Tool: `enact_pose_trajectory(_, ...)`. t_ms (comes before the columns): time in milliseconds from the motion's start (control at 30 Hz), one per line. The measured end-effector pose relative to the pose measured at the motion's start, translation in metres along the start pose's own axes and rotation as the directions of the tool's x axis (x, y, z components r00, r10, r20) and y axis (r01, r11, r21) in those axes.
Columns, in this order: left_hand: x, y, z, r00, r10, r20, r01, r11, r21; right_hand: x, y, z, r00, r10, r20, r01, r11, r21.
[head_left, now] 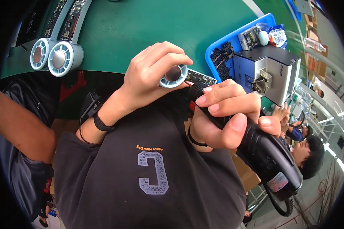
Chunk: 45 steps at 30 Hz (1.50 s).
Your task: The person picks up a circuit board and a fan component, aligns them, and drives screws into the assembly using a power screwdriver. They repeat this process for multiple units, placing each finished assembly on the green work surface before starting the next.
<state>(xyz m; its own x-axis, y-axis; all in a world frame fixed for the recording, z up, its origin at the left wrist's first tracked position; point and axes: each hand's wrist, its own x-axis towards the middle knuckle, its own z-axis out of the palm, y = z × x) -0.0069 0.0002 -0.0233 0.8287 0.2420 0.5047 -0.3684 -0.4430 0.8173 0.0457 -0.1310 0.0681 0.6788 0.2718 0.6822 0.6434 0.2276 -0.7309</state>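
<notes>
My left hand (147, 74) is closed around a light-blue round housing (174, 76) with a grey metal disc in its spoked ring. A narrow strip with a dark circuit board (200, 78) extends right from this housing. In my right hand (231, 114) is a black electric screwdriver (273, 162), its body slanting down to the right and its cord hanging from the lower end. The screwdriver's ribbed nose (196, 91) is close beside the circuit board. Its tip is hidden, so I cannot tell whether it touches. A black strap (102, 123) circles my left wrist.
Two similar housings (61, 59) with board strips rest at the green table's (149, 23) left. To the right, a blue tray (214, 45) holds small black parts and packets, beside a silver-and-black boxy machine (273, 72). Another person's arm (25, 129) is at left; other people sit at right.
</notes>
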Motion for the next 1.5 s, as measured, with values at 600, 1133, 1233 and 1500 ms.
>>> enact_pose_trajectory(600, 0.002, 0.012, -0.005, 1.0, -0.006, 0.01, 0.005, 0.999, 0.041, -0.016, 0.003, 0.003, 0.978, 0.019, -0.209, 0.009, 0.991, 0.133)
enact_pose_trajectory(1133, 0.052, 0.006, -0.044, 0.989, -0.123, -0.086, 0.148, 0.889, 0.433, -0.018, -0.016, -0.041, 0.89, 0.045, -0.454, 0.045, 0.981, 0.187)
enact_pose_trajectory(1233, 0.075, 0.014, -0.043, 0.995, 0.094, -0.043, -0.042, 0.746, 0.664, -0.022, -0.015, -0.051, 0.919, 0.039, -0.392, 0.02, 0.989, 0.146)
enact_pose_trajectory(1500, 0.123, -0.036, -0.081, 1.0, 0.023, -0.006, -0.001, 0.296, 0.955, -0.002, -0.016, -0.098, 0.823, -0.093, -0.56, 0.011, 0.989, -0.148)
